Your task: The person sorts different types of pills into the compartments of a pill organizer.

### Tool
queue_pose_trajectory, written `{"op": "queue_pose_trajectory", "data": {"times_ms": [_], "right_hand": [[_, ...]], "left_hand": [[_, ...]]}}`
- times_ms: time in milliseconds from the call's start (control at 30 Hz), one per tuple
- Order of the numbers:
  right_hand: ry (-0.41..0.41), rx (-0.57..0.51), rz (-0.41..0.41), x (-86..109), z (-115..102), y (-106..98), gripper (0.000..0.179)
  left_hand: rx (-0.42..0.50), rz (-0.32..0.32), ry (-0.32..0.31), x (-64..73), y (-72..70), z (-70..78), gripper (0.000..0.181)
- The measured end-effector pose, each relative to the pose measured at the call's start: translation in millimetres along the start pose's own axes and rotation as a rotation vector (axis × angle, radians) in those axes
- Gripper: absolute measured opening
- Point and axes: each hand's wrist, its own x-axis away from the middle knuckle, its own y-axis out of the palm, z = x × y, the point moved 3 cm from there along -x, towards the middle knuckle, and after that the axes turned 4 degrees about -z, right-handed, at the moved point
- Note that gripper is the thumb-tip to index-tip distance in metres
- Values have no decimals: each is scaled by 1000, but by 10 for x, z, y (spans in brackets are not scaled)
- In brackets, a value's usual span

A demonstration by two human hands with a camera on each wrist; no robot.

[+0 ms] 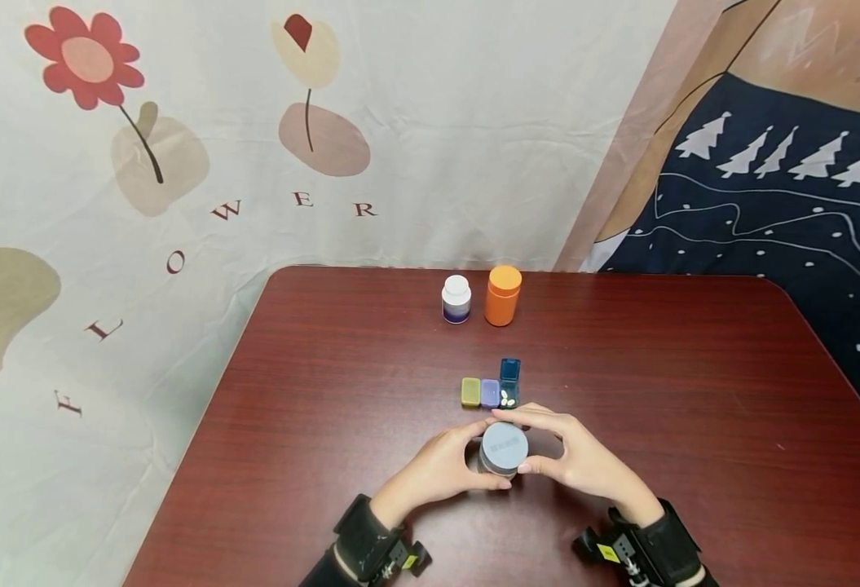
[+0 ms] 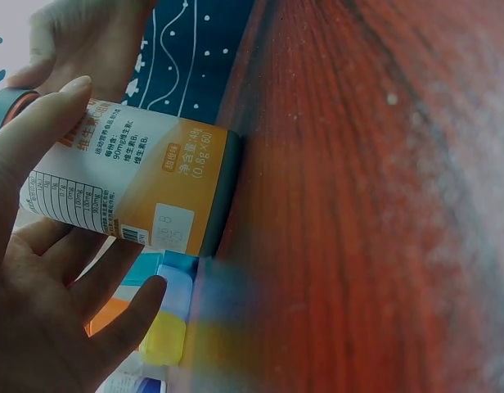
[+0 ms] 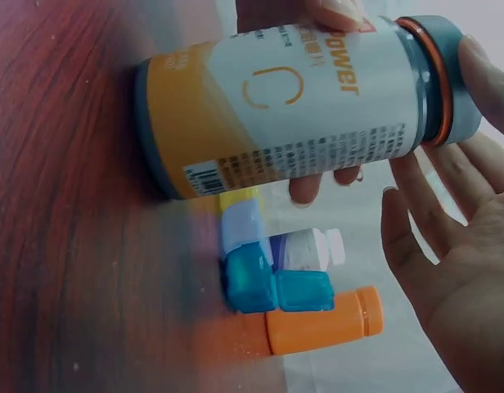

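Observation:
A vitamin bottle (image 2: 150,176) with a white and orange label stands upright, its base at or just above the tabletop. Its grey cap (image 1: 504,445) faces up, with an orange ring showing beneath it in the right wrist view. My left hand (image 1: 440,466) grips the bottle's body from the left. On the other side, my right hand (image 1: 584,456) holds the cap between thumb and fingers. Just beyond the hands lies a small pill box (image 1: 490,393) with yellow, purple and teal compartments. The teal lid (image 3: 305,290) is raised, and white pills (image 1: 507,399) lie inside that compartment.
Toward the table's far edge stand a white bottle (image 1: 456,299) with a dark blue base and an orange bottle (image 1: 503,296), both capped. The reddish-brown table (image 1: 327,367) meets a printed cloth (image 1: 437,163) behind it. Both wrists wear black camera straps (image 1: 371,538).

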Motion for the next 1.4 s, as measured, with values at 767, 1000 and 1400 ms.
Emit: {"op": "queue_pose_trajectory", "data": {"times_ms": [767, 1000, 1400], "right_hand": [[-41, 84, -3, -25, -34, -28, 57], [-9, 95, -18, 1, -55, -19, 66], [30, 119, 11, -14, -126, 8, 61]], "left_hand": [[67, -17, 59, 158, -299, 490, 70], [53, -11, 77, 108, -189, 335, 72], [38, -2, 84, 115, -187, 306, 74]]}}
